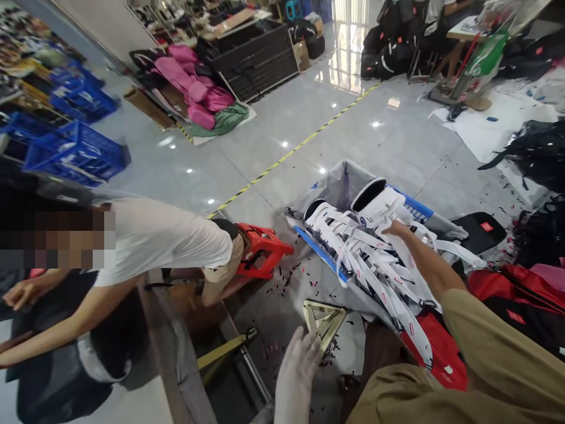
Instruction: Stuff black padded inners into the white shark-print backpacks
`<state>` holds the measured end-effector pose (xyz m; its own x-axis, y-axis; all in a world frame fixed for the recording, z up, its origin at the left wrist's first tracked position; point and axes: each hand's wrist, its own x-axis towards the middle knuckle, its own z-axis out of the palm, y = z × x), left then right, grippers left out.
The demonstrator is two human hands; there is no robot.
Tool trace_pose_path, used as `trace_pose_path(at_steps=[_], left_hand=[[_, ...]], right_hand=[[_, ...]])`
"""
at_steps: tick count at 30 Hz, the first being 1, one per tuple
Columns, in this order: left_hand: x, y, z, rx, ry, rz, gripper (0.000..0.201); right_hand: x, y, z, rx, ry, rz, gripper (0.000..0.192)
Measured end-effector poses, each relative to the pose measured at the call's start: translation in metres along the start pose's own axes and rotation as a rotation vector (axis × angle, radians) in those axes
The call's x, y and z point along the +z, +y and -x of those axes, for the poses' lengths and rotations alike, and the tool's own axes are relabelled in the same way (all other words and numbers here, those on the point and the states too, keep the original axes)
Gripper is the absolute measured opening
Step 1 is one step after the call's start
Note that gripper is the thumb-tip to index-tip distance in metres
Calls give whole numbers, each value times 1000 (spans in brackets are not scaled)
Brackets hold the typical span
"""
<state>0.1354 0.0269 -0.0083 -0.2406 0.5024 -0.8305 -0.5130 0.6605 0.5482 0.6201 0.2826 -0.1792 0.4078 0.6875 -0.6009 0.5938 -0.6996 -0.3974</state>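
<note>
My right hand [396, 229] reaches into a blue crate [322, 254] with a grey liner. Its fingers are closed at the edge of a white bag [383, 203] with a dark opening. White straps [366, 265] with small red labels lie tangled beside it and hang over the crate's near side. Down at the bottom middle, my left hand [298, 374] is open, fingers stretched out, with nothing in it. Just beyond that hand is a cream triangular metal frame [324, 318] near the floor.
A co-worker in a white shirt [163, 235] sits by a red plastic stool [265, 250] on the left. Red bags [521, 291] and a black bag [479, 231] lie to the right. Blue baskets [79, 153], pink bags [198, 88] and scraps on the floor are farther off.
</note>
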Motion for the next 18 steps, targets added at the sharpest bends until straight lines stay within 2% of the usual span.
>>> trace_pose_path(at_steps=[3,5,7,11,14,18], left_hand=[[-9,-24,-2,-77,52,10,83],[-7,-33,-1,-102,79,20,81],[1,-38,-2,-139,95,19,81],[23,-44,-8,-166,81,-5,81],[35,-46,-15,-163,35,-38,78],[45,-49,-20,-174,-10,-72,81]], right_hand=[[49,25,-16,181,-76,88,50],[63,42,-21,271,-80,138,54],[62,60,-27,322,-70,179,60],[36,89,-43,339,-28,240,61],[23,99,-50,324,-11,261,54],[23,104,-53,293,7,256,53]])
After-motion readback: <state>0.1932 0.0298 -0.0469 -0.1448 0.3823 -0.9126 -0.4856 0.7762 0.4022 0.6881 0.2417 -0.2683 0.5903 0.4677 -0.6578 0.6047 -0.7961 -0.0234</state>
